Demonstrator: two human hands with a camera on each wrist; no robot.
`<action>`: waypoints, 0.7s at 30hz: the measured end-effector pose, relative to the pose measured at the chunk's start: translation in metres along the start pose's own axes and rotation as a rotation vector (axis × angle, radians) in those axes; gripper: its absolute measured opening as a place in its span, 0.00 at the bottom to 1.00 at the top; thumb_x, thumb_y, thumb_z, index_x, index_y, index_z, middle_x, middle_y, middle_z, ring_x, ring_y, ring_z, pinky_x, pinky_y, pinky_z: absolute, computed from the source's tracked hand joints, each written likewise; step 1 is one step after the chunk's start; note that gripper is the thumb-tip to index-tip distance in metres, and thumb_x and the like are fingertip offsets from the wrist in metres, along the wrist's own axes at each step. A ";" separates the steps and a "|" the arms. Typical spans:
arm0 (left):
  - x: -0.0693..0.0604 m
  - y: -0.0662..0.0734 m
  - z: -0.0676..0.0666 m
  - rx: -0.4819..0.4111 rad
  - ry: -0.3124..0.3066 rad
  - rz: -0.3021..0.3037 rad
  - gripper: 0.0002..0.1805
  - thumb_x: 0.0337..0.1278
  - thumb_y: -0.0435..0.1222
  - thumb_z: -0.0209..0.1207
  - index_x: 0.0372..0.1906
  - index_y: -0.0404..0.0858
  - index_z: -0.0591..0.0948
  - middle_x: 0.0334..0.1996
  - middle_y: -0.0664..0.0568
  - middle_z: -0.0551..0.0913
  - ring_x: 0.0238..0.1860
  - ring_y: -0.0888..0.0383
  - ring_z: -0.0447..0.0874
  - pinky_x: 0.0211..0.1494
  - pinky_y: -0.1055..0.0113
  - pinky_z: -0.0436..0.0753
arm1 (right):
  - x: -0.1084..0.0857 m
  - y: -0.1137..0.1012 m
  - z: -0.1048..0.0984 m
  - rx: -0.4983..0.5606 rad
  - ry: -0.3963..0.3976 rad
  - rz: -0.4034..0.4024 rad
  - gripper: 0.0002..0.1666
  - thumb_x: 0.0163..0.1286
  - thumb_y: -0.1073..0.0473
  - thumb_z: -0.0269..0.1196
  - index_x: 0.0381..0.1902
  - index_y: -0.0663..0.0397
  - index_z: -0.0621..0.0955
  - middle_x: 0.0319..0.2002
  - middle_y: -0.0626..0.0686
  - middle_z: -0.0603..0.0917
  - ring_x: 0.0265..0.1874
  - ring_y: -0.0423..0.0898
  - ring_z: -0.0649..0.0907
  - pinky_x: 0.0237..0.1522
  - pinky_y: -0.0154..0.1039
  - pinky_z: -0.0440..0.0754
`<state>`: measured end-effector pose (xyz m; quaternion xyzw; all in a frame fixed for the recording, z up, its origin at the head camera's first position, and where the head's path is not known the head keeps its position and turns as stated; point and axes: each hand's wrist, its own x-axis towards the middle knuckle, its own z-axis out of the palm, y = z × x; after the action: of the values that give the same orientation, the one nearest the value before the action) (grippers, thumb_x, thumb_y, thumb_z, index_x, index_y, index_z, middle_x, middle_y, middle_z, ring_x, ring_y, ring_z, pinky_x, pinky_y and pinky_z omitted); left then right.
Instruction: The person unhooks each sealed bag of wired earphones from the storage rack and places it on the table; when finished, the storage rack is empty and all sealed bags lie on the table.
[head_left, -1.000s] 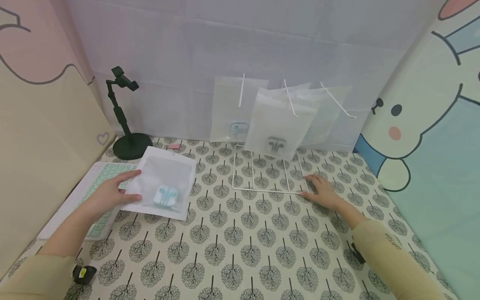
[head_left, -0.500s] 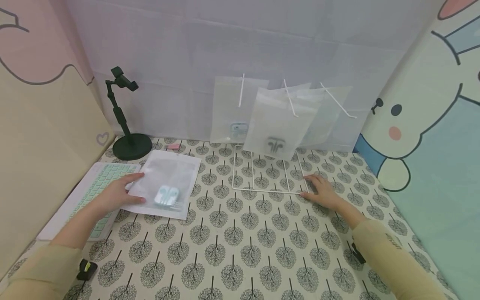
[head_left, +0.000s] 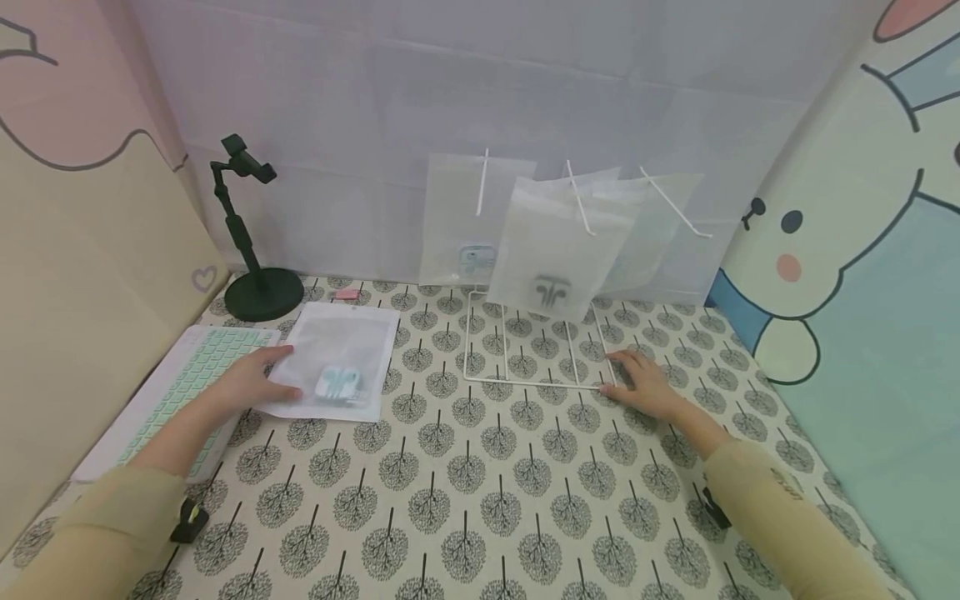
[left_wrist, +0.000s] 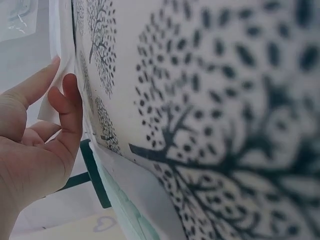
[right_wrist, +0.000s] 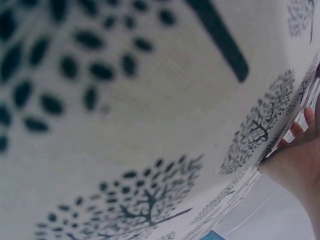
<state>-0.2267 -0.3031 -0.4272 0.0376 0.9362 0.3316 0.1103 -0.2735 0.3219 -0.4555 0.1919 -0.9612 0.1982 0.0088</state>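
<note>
A white translucent bag (head_left: 347, 346) lies at the left of the table, with pale blue-and-white earphones (head_left: 337, 383) showing through it. My left hand (head_left: 251, 379) pinches the bag's left edge, which shows between thumb and fingers in the left wrist view. To the right, my right hand (head_left: 641, 383) rests at the front right corner of a white wire rack (head_left: 540, 383), thumb and fingers spread and touching the wire and the cloth. From the rack's prongs hang several similar bags (head_left: 570, 225); the front one shows dark earphones.
A white keyboard (head_left: 202, 367) with green keys lies partly under my left hand. Behind it stands a dark green stand (head_left: 258, 292) with a round base. A small pink object (head_left: 347, 294) sits near the back wall. Tree-patterned cloth (head_left: 465, 508) covers the table.
My left hand has moved slightly right and away from me. The bag's near edge has shifted back, and the bag lies flatter than before. My right hand and the rack have stayed still.
</note>
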 end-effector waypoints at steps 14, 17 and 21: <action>0.009 0.004 -0.002 0.073 -0.013 0.055 0.52 0.42 0.48 0.70 0.67 0.23 0.59 0.66 0.22 0.54 0.66 0.26 0.47 0.67 0.34 0.50 | -0.003 -0.001 0.000 0.021 0.043 -0.044 0.43 0.62 0.33 0.57 0.63 0.59 0.66 0.61 0.70 0.64 0.59 0.73 0.63 0.58 0.73 0.56; 0.009 0.004 -0.004 0.104 -0.017 0.060 0.51 0.43 0.49 0.70 0.66 0.23 0.61 0.65 0.22 0.55 0.66 0.25 0.48 0.66 0.33 0.52 | -0.002 -0.002 -0.001 0.016 0.014 -0.008 0.42 0.62 0.38 0.60 0.64 0.60 0.66 0.63 0.70 0.63 0.61 0.72 0.62 0.61 0.72 0.54; 0.009 0.004 -0.006 0.126 -0.020 0.075 0.51 0.43 0.50 0.69 0.65 0.22 0.61 0.64 0.22 0.56 0.65 0.25 0.51 0.65 0.34 0.54 | 0.000 -0.003 -0.002 -0.020 -0.027 0.034 0.39 0.63 0.44 0.62 0.65 0.59 0.65 0.64 0.69 0.62 0.63 0.71 0.61 0.63 0.70 0.53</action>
<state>-0.2372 -0.3028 -0.4219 0.0828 0.9520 0.2756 0.1046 -0.2721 0.3199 -0.4524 0.1778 -0.9663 0.1863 -0.0054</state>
